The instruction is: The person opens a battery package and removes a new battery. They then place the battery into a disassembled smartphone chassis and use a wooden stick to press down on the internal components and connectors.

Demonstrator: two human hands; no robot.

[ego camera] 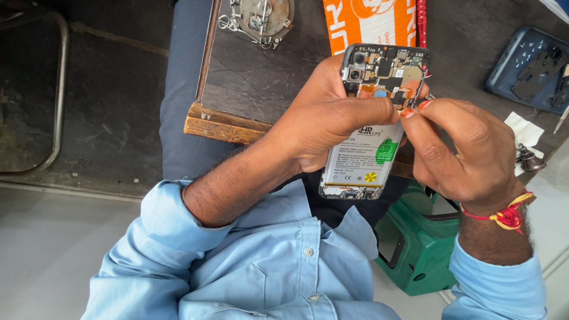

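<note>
An opened smartphone [368, 151] with its back cover off shows a white battery and, at the top, a circuit board with camera modules. My left hand [322, 126] grips the phone around its left side, thumb lying across the board's lower edge. My right hand [466, 153] is at the phone's right side, fingertips pinched together against the board near the thumb; whether they hold a small part is too small to tell. A red and yellow thread is tied around the right wrist.
A dark wooden worktable [250, 80] lies beyond the phone. On it are a round metal tool [261, 9], an orange packet [370, 15] and a blue tray [539, 69] with phone parts. A green stool [419, 251] stands below.
</note>
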